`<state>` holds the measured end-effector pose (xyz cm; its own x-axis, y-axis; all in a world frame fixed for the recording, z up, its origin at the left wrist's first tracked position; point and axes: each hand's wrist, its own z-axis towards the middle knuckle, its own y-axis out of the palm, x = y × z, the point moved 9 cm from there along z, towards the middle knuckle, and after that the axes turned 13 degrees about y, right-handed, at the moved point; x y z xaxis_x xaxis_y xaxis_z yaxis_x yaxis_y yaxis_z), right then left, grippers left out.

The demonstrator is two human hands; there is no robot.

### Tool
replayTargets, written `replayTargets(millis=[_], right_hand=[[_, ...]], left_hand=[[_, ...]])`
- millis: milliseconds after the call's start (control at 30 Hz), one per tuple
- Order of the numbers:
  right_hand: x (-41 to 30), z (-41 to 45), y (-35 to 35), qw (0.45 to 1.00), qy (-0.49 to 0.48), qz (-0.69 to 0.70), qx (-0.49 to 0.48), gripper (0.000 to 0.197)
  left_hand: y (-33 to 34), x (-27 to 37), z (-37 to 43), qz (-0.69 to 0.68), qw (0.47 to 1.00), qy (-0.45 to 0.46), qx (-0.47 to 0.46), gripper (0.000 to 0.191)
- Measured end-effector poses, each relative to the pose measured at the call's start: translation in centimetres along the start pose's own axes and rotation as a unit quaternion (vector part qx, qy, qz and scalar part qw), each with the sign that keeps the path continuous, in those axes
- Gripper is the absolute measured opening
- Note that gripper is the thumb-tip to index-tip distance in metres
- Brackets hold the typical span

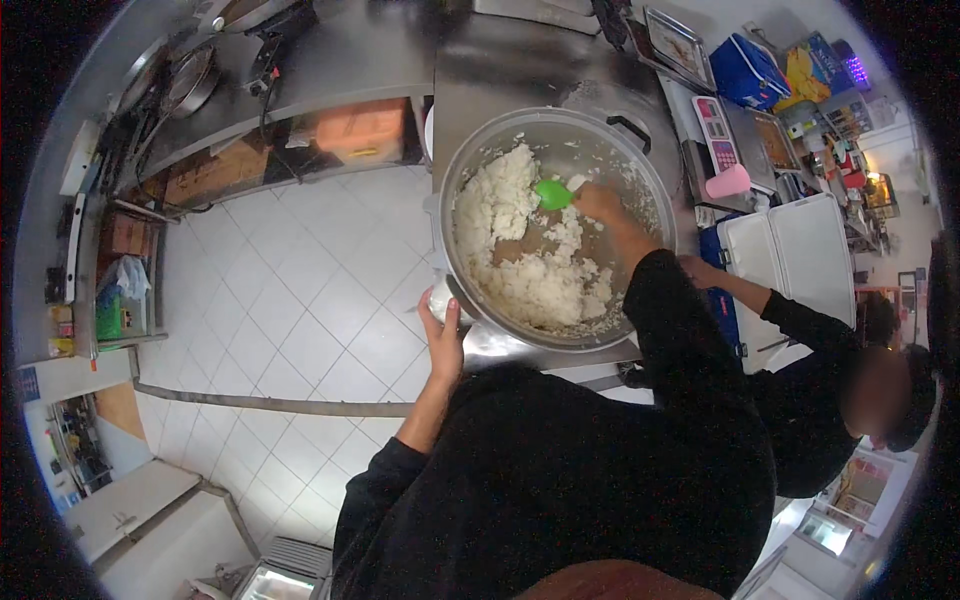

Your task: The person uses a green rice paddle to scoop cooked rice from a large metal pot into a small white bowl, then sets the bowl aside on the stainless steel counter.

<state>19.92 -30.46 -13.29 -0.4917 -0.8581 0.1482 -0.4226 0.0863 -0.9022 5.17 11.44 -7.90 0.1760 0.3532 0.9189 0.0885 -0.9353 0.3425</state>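
A large round metal pot (555, 343) stands on a steel counter, with white cooked rice (502, 199) heaped along its left and lower sides. Over the pot, my right hand (596, 204) is closed round a green plastic scoop or spoon (553, 195), whose head touches the edge of the rice heap. My left hand (444, 326) is at the pot's lower left rim, gripping a whitish round container (441, 298), partly hidden by the fingers and the pot's dark handle. The pot's other black handle (628, 133) shows at the upper right.
A co-worker (810, 330) in dark clothes stands at the right, one hand near an open white-lined cooler (810, 255). A digital scale (716, 135) and a pink cup (727, 181) are beyond the pot. The steel counter (510, 67) continues behind it; pans lie at the upper left.
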Motion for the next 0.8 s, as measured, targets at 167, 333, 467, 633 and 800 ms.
replayTargets(millis=[167, 333, 467, 633, 800], right_hand=[[-6.3, -3.5, 2.9, 0.979, -0.145, 0.139, 0.028, 0.031], [-9.6, -12.7, 2.8, 0.966, -0.233, 0.001, 0.111, 0.04], [-8.9, -15.9, 5.1, 0.929, -0.316, -0.096, 0.168, 0.039], [-5.8, -12.4, -1.0, 0.956, -0.231, -0.085, 0.156, 0.027], [-3.4, -9.6, 5.8, 0.991, -0.115, 0.031, -0.063, 0.03]], left_hand=[[-0.6, -0.9, 0.1, 0.023, 1.0, 0.013, 0.003, 0.06], [-0.7, -1.3, 0.8, 0.046, 0.999, 0.025, -0.011, 0.059], [2.1, 1.3, -0.3, -0.033, 0.999, -0.034, -0.021, 0.064], [1.3, 1.0, -0.1, -0.027, 0.999, -0.033, -0.023, 0.065], [1.4, 1.0, 0.1, -0.031, 0.999, -0.02, -0.039, 0.066]])
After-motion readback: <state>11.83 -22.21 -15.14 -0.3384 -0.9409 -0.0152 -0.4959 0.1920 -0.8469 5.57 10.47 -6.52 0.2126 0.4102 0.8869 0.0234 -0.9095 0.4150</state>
